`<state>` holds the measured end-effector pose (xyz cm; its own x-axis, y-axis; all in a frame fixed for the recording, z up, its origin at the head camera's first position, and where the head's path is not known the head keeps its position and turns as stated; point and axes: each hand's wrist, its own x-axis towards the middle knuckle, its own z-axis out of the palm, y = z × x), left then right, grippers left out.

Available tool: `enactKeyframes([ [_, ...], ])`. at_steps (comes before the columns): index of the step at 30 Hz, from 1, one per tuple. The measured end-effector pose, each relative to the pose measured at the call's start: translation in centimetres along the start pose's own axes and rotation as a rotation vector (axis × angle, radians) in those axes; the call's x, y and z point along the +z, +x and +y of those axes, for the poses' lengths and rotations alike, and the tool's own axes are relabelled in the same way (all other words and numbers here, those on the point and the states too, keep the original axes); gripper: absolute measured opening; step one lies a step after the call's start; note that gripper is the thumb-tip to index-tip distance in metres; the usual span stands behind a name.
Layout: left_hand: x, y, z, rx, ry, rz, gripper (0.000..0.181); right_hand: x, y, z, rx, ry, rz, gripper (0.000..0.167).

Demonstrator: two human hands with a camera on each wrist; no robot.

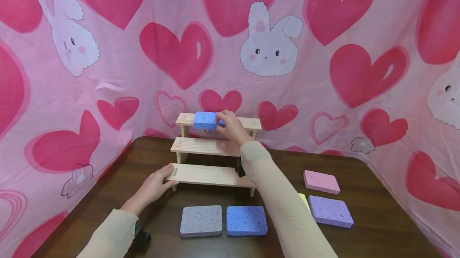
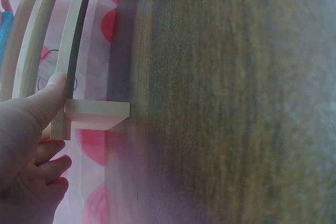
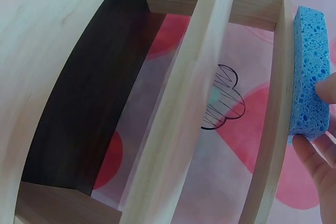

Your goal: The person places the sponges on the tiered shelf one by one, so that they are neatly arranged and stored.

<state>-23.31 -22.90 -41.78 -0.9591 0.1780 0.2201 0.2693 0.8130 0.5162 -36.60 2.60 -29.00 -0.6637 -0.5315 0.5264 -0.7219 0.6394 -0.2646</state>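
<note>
A blue sponge [image 1: 204,120] lies flat on the top step of a three-step wooden stand [image 1: 208,174]. My right hand [image 1: 231,128] pinches its right end between thumb and fingers. In the right wrist view the same blue sponge [image 3: 311,72] rests against the top board, with the fingertips at its lower end. Down at the bottom step, my left hand [image 1: 154,186] grips the left end of the board. The left wrist view shows the left thumb [image 2: 55,85] over the board's edge, with the other fingers curled by its end.
On the dark wooden table [image 1: 158,226], a grey sponge [image 1: 201,220] and another blue sponge [image 1: 246,220] lie before the stand. To the right are pink [image 1: 321,181] and purple [image 1: 330,211] sponges. A yellow sponge [image 1: 304,200] is mostly behind the right sleeve. Pink heart-patterned cloth hangs behind.
</note>
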Motion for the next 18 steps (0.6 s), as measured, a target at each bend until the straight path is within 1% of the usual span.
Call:
enactKeyframes([
  [8,-0.08,0.05,0.07,0.005,0.001,0.002,0.064,0.19,-0.25,0.31,0.025,0.053,0.032,0.007],
  [13,-0.10,0.03,0.03,0.002,0.004,0.005,0.063,0.30,-0.59,0.28,0.047,0.116,0.001,0.009],
  [16,-0.07,0.05,-0.02,0.000,0.002,0.005,0.064,0.39,-0.63,0.12,0.066,0.127,-0.023,0.014],
  [18,-0.06,0.07,-0.02,-0.001,0.002,0.001,0.064,0.49,-0.57,0.06,0.065,0.118,-0.027,0.016],
])
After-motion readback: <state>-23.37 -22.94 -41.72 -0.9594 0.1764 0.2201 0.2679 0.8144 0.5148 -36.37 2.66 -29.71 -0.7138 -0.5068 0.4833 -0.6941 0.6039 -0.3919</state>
